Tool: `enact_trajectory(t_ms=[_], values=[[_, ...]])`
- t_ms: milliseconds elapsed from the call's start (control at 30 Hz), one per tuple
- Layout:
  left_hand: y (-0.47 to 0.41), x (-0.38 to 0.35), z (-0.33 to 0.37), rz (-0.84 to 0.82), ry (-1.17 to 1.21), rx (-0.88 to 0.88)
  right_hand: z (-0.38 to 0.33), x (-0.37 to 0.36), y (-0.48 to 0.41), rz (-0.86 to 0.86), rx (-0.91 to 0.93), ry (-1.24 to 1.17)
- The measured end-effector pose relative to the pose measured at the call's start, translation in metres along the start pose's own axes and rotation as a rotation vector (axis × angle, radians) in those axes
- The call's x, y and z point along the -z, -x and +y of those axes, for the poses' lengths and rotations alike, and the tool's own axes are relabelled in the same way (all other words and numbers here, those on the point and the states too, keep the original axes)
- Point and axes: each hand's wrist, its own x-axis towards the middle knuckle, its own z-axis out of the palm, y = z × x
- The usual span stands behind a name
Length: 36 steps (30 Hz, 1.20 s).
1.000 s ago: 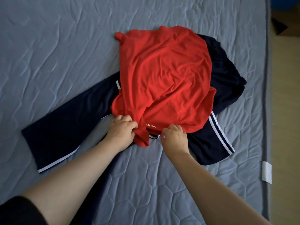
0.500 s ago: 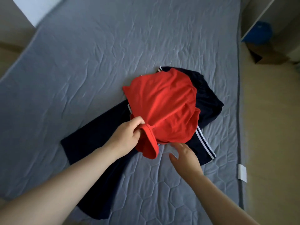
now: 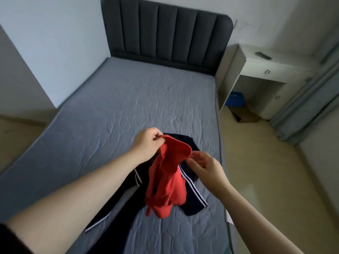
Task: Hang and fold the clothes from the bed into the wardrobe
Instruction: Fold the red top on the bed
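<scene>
The bed (image 3: 128,99) takes up most of the view, and both garments are at its near end, with no wardrobe in sight. The dark trousers (image 3: 190,208) with white side stripes lie flat and unfolded on the mattress. The red shirt (image 3: 167,182) hangs bunched above them, so I judge this to be the pick-up of garment 1 of 2, with nothing hung or folded yet. The next move probably calls for finding a second corner or shoulder of the shirt, so that 2 hands can shake it open before it goes on a hanger or is folded. Whether its lower end touches the trousers cannot be told. The left hand (image 3: 146,143) holds the shirt up, with thumb and fingers curled tight and pinching the top edge of the cloth. The right hand (image 3: 205,165) is just beside the shirt's upper fold, with its fingers (image 3: 197,158) half curled and reaching toward the rim. Blur hides whether they have hold of the cloth or only brush it.
</scene>
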Motion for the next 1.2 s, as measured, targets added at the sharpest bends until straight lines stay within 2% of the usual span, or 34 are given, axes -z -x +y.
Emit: enact_trajectory(t_ms=[167,300,400,567,667,867,1033,1200], values=[[0.0,0.035,0.069,0.021,0.151,0.012,-0.06,0.037,0.012,-0.057,0.075,-0.058],[0.011,0.057,0.12,-0.004,0.408,0.016,-0.095,0.058,0.016,0.027,0.183,-0.057],[0.018,0.07,0.144,-0.022,0.48,-0.016,-0.116,0.075,0.015,0.075,0.219,-0.15],[0.025,0.093,0.15,0.055,0.45,-0.074,-0.154,0.11,0.013,0.047,0.203,-0.307],[0.035,0.101,0.14,0.028,0.389,-0.096,-0.174,0.124,0.009,0.095,0.222,-0.33],[0.049,0.084,0.117,0.012,0.037,-0.176,-0.209,0.138,-0.001,0.162,0.233,-0.391],[0.05,0.046,0.134,-0.066,0.172,-0.181,-0.227,0.151,-0.004,0.148,0.26,-0.458],[0.034,0.027,0.174,0.087,0.292,-0.308,-0.239,0.166,-0.006,0.13,0.294,-0.453]])
